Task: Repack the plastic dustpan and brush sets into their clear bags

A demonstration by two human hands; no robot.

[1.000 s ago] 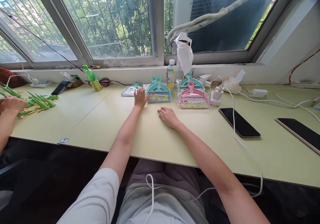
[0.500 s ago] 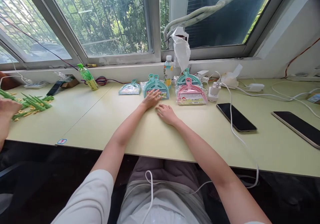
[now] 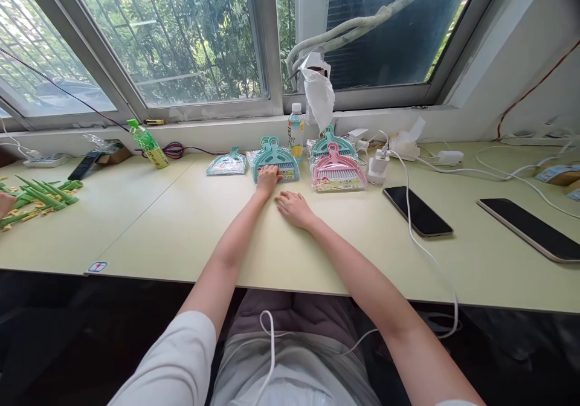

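My left hand (image 3: 268, 180) is at the front edge of a pair of teal dustpan and brush sets (image 3: 287, 163) in clear plastic, its fingers bent and closed on the packaging; the fingertips are partly hidden. Flat on the table just in front lies my right hand (image 3: 295, 209), open, fingers stretched out and holding nothing. To the left is a single teal dustpan set (image 3: 226, 164). On the right, a pink dustpan and brush set (image 3: 338, 170) lies in front of another teal set (image 3: 330, 139), both wrapped.
A clear drink bottle (image 3: 296, 133) stands behind the sets, a green bottle (image 3: 148, 145) farther left. Chargers (image 3: 378, 167), a white cable (image 3: 410, 212) and two phones (image 3: 417, 211) (image 3: 530, 228) occupy the right. Another person's hand (image 3: 5, 203) is beside green pieces (image 3: 48, 194) at the far left.
My left hand has gone from lying spread on the teal sets to bent fingers at their front edge. My right hand stays on the table. The view has shifted slightly to the right.
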